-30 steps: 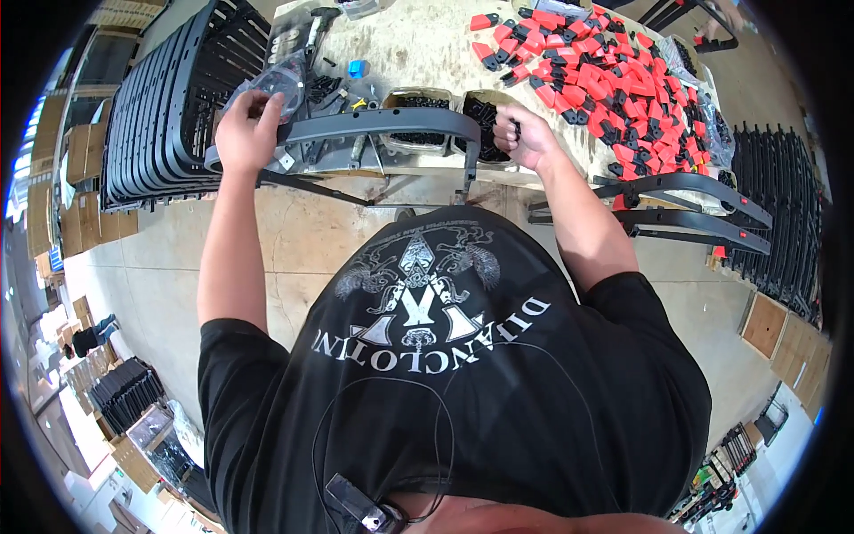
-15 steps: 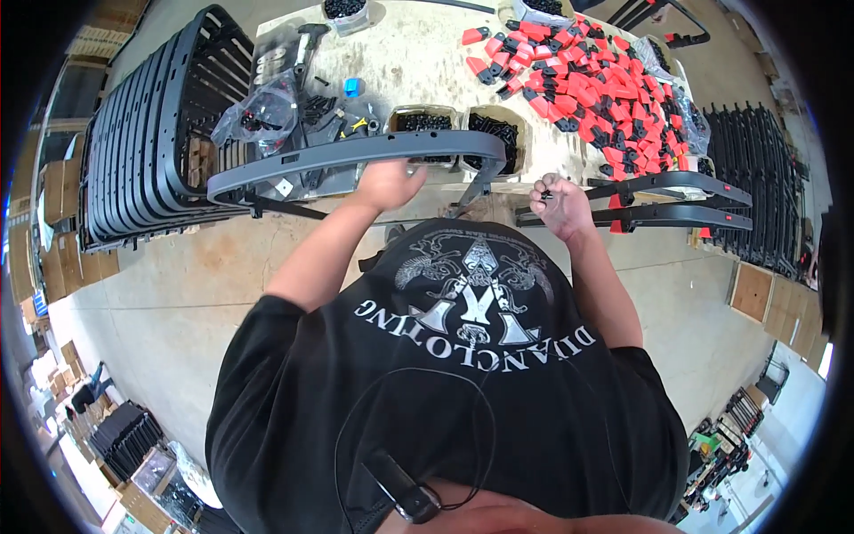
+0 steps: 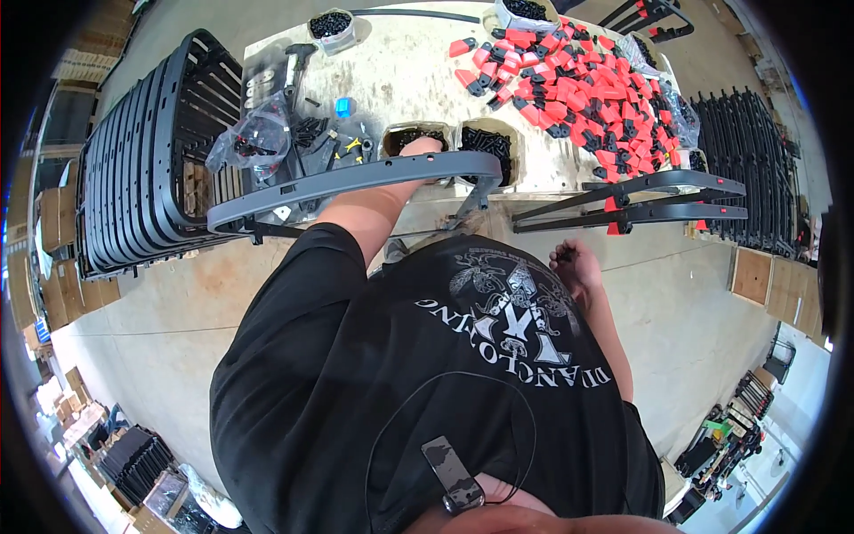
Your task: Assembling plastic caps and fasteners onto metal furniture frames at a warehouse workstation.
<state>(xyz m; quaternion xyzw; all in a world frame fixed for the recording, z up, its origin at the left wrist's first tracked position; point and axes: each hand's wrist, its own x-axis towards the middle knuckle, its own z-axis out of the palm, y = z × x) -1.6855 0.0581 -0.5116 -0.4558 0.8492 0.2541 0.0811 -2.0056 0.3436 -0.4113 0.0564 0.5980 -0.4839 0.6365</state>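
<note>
My left hand (image 3: 424, 148) reaches across a dark grey curved metal frame (image 3: 347, 180) and dips into a bin (image 3: 385, 141) of small black parts. Its fingers are hidden among them. Close by on the right stands a second bin (image 3: 513, 158) holding longer black pieces that look like bolts. My right hand (image 3: 582, 269) hangs beside my body, past the table's near edge. Its fingers are curled around small dark parts, too small to name. The metal frame lies along the near side of the table, between the bins and my body.
Red and black plastic pieces (image 3: 587, 89) are heaped on the table's right half. A hammer (image 3: 294, 71), a blue block (image 3: 343, 108) and a plastic bag (image 3: 258, 138) lie at left. Black frames (image 3: 133, 160) stand stacked to the left; two more (image 3: 658, 212) jut out at right.
My left hand has moved from below the frame's bar forward into the left bin. My right hand has dropped back toward my body, still closed. My torso has turned and leaned.
</note>
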